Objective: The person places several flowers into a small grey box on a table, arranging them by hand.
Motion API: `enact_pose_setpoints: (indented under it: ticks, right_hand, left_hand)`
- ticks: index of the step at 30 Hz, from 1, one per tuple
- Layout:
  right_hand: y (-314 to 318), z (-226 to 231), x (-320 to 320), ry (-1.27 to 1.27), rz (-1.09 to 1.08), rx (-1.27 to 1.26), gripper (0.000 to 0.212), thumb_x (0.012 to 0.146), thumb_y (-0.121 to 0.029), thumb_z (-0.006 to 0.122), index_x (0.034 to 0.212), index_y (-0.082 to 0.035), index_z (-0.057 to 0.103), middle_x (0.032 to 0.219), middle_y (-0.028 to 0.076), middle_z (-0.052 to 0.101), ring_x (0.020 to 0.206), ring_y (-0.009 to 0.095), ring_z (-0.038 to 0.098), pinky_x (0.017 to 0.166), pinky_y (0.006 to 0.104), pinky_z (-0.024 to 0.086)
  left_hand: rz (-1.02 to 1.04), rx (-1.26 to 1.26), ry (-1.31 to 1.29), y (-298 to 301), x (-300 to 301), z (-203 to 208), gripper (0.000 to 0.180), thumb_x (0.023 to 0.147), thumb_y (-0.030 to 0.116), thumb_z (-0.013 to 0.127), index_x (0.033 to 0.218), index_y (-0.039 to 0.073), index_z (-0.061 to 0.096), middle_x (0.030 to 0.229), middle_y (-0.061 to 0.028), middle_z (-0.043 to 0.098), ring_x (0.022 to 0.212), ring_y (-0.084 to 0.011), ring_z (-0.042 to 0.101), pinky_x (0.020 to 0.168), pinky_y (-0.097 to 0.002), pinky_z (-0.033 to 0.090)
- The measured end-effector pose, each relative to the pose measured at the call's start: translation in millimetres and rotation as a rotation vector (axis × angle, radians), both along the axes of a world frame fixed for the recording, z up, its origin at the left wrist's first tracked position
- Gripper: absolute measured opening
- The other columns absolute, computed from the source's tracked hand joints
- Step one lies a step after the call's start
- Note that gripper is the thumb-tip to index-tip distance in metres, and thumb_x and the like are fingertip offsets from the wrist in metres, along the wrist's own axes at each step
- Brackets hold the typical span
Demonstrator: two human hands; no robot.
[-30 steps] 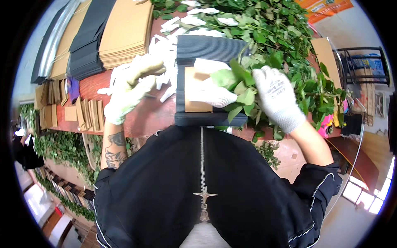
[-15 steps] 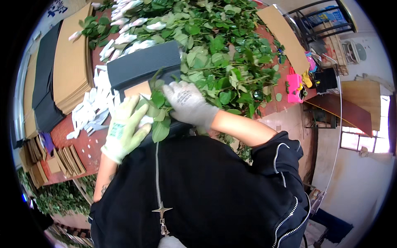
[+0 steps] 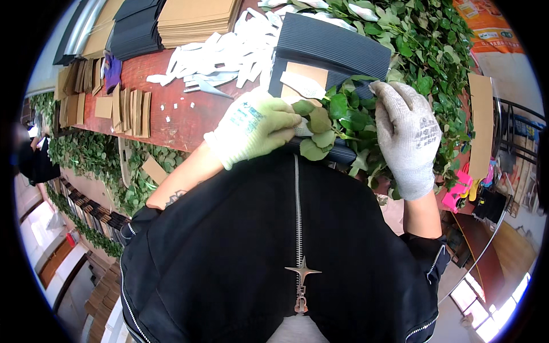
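My left hand (image 3: 257, 127), in a pale yellow-green glove, has its fingers closed at a white-sleeved flower bud (image 3: 303, 128). Leaves partly cover that bud. My right hand (image 3: 407, 137), in a grey-white glove, curls round leafy stems (image 3: 346, 117); its fingertips are partly hidden. The stems lie across a folded black corrugated cardboard sheet (image 3: 334, 43) in front of my body. Another white-sleeved bud (image 3: 304, 84) rests on a tan cardboard piece (image 3: 320, 74) on the black sheet, just beyond the left fingertips.
White sleeves (image 3: 229, 48) are heaped on the red table (image 3: 171, 123). Stacks of brown cardboard (image 3: 197, 23) and black cardboard (image 3: 137, 28) stand at the far left, with small cardboard pieces (image 3: 131, 111) nearer. Leafy stems (image 3: 434, 74) cover the right side. A pink container (image 3: 457, 191) is beyond them.
The view has turned, so the table appears farther right. My hands have moved apart; the left now closes at the bud, and the right has shifted to the right side of the leaves.
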State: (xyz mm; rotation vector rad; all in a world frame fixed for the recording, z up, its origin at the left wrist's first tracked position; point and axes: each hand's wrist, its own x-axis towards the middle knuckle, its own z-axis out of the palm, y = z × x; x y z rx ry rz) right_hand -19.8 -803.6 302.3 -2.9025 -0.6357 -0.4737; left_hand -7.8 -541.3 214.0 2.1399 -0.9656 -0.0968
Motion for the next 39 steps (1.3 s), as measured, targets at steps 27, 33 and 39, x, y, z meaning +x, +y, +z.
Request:
enact_pose_setpoints:
  ticks: [27, 33, 39]
  right_hand:
    - [46, -73, 10, 0.696, 0.191, 0.375, 0.024, 0.085, -0.011, 0.068, 0.108, -0.003, 0.065, 0.097, 0.015, 0.067, 0.090, 0.033, 0.066, 0.080, 0.0391, 0.053]
    - [41, -69, -6, 0.467, 0.329, 0.199, 0.020, 0.082, -0.017, 0.071, 0.100, -0.009, 0.064, 0.085, 0.010, 0.065, 0.083, 0.030, 0.064, 0.074, 0.0415, 0.050]
    - [29, -76, -4, 0.624, 0.282, 0.186, 0.025, 0.080, -0.013, 0.073, 0.103, -0.005, 0.067, 0.092, 0.012, 0.066, 0.090, 0.032, 0.064, 0.082, 0.0411, 0.050]
  left_hand:
    - [0.238, 0.020, 0.333, 38, 16, -28, 0.023, 0.092, 0.017, 0.067, 0.111, 0.005, 0.072, 0.094, -0.0083, 0.071, 0.086, -0.0161, 0.067, 0.074, -0.0341, 0.053]
    - [0.354, 0.015, 0.312, 14, 50, -61, 0.042, 0.093, 0.037, 0.067, 0.118, 0.003, 0.069, 0.097, -0.0075, 0.070, 0.087, -0.0146, 0.063, 0.079, -0.0296, 0.051]
    - [0.422, -0.039, 0.548, -1, 59, -57, 0.047, 0.090, 0.039, 0.071, 0.119, 0.002, 0.069, 0.093, -0.0066, 0.070, 0.082, -0.0128, 0.063, 0.074, -0.0273, 0.051]
